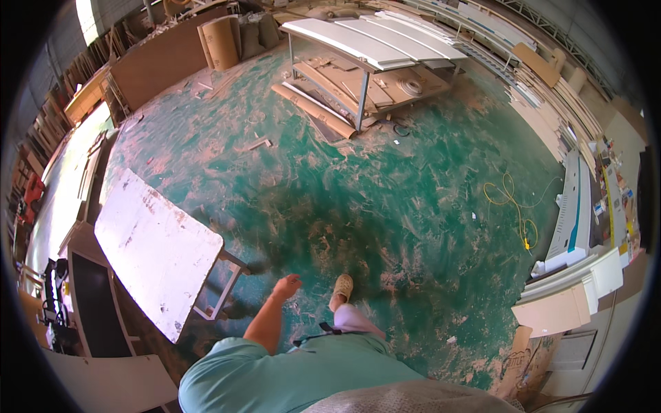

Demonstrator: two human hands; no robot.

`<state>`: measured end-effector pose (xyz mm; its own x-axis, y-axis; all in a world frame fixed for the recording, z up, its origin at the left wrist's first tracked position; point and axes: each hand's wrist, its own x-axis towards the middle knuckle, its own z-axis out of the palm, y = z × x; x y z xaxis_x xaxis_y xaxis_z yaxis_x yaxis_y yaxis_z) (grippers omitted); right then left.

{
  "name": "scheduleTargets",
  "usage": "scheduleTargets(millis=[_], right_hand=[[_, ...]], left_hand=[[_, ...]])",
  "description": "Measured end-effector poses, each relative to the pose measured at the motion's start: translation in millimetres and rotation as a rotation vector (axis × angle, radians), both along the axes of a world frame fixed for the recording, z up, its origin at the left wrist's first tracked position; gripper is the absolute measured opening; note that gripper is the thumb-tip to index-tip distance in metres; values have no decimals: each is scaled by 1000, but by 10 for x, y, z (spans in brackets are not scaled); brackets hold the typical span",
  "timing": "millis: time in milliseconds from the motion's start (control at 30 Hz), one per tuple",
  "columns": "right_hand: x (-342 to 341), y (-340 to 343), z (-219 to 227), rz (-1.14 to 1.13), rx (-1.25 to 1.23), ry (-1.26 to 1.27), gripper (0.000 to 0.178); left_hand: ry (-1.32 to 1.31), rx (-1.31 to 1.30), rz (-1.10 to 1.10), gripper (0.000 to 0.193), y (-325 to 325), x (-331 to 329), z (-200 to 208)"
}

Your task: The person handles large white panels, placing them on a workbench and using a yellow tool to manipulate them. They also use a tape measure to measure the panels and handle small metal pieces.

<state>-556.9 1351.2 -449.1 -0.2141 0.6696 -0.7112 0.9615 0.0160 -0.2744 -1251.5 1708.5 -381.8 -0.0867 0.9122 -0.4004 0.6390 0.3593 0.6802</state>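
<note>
My left hand (pixel 288 286) hangs low ahead of my body with its fingers loosely bent and apart, and it holds nothing. Closest to it is a low table with a worn white top (pixel 158 241), on its left, and the two do not touch. The tabletop has rounded corners, brown stains and pale legs. Below the hand my foot in a tan clog (pixel 343 283) is on the dusty green floor (pixel 303 199). My right hand is out of view.
Ahead, a metal-framed table (pixel 361 100) carries long white panels (pixel 392 51). Cardboard and boards lie on its lower shelf. A yellow cord (pixel 513 199) lies on the floor at right, near stacked white mouldings (pixel 571 289). A brown board (pixel 162 62) stands at far left.
</note>
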Motion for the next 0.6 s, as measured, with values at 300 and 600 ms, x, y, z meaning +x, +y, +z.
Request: scheduleTargets(millis=[300, 600], right_hand=[[351, 5061, -99, -40, 146, -531, 22], [-4194, 10771, 1734, -114, 452, 645, 33]], left_hand=[[-50, -189, 421, 42, 1288, -617, -47], [561, -288, -467, 14, 2265, -1494, -553]])
